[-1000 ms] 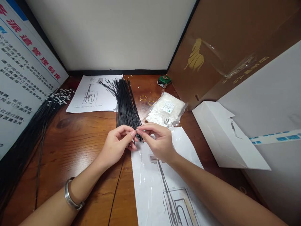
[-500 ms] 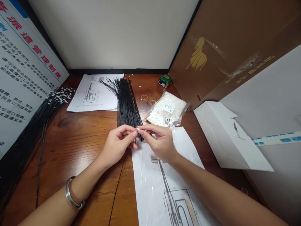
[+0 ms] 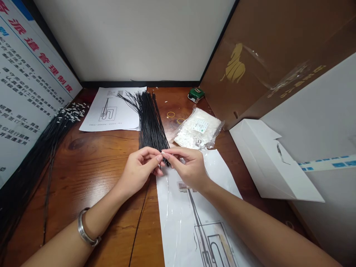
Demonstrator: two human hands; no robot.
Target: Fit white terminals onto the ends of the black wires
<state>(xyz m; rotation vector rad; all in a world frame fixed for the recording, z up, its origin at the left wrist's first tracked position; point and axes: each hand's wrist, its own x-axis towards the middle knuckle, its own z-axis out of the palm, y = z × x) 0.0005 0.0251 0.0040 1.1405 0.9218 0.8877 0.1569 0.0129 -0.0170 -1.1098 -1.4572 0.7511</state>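
My left hand (image 3: 140,167) and my right hand (image 3: 190,167) meet in the middle, thumbs and forefingers pinched tip to tip. A tiny white piece (image 3: 162,152) shows between the fingertips, too small to name surely. What else my left fingers grip is hidden. Just beyond them lies a thick bundle of black wires (image 3: 151,120), its near ends reaching under my fingertips. Below my right hand is a printed drawing sheet (image 3: 178,222) under clear film. From beneath my left hand a thin dark line runs toward me; wire or table seam, I cannot tell.
Behind my right hand lies a clear bag of small white pieces (image 3: 194,129), near yellow rubber bands (image 3: 170,115) and a green tape measure (image 3: 196,95). Black wires with white ends (image 3: 71,113) line the left. Another drawing (image 3: 111,122), a brown carton (image 3: 250,66) and a white box (image 3: 267,163) surround the wooden table.
My hands hold the same place, fingertips still pinched together. Only a very slight shift of the view shows.
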